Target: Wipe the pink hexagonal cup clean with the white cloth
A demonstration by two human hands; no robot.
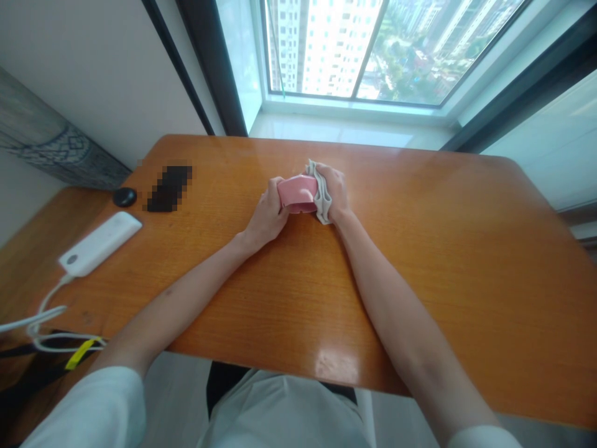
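Note:
Over the far middle of the wooden table, my left hand (269,211) grips the left side of a pink plastic object (298,191), which looks like a small hollow container tipped with its opening towards me. Its exact kind I cannot make out. My right hand (336,190) is closed around a folded pale grey cloth (323,196) and presses it against the object's right side. The cloth hides that side, and the right fingertips are mostly out of sight behind it.
On the left of the table (443,267) lie a white power bank (100,244) with a white cable (44,323), a round black item (125,197) and a blurred-out dark rectangle (170,188). A yellow tag (83,354) shows by the near left edge. A window (354,109) stands behind.

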